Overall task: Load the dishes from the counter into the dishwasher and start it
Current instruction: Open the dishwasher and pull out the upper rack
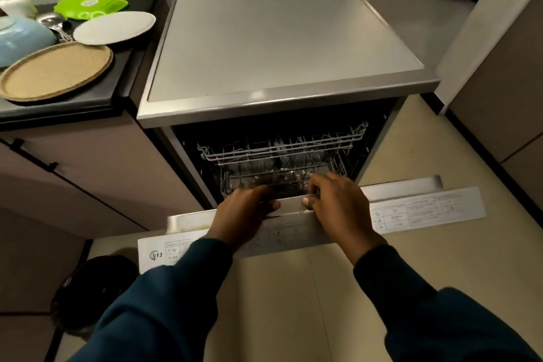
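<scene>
- Dishes (55, 70) sit on the counter (88, 103), left of the dishwasher (279, 47).
- Racks (282, 153) sit inside, behind the part-open door (411, 203).
- Both hands (249, 209) grip the door's top edge.

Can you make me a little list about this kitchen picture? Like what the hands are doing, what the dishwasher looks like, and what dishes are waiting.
hands: left hand and right hand both grip the top edge of the dishwasher door
door: partly open, tilted toward the person
inside: wire rack, looks empty
counter: tan plate, white plate, blue bowl, green dish, white cup, metal spoons
loaded yet: nothing
</scene>
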